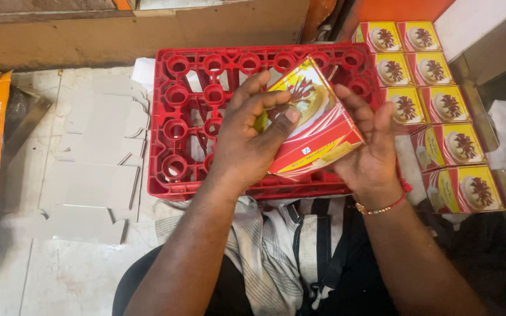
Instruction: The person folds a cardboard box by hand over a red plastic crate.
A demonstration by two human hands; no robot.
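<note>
I'm holding the red-and-yellow carton [314, 126] between both hands, centre frame.
Its long axis is tilting upper-left to lower-right; left hand [250, 140] is pinching its near face, right hand [370, 149] is cupping underneath.

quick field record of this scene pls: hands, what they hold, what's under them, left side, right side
left hand: grips the carton from the left, thumb across its front
right hand: supports the carton from the right, beaded bracelet on the wrist
held item: red and yellow printed carton, tilted
under hands: red plastic crate, upturned, round holes in its base
left side: flat unfolded grey carton blanks on the floor
right side: finished yellow cartons in rows
</note>
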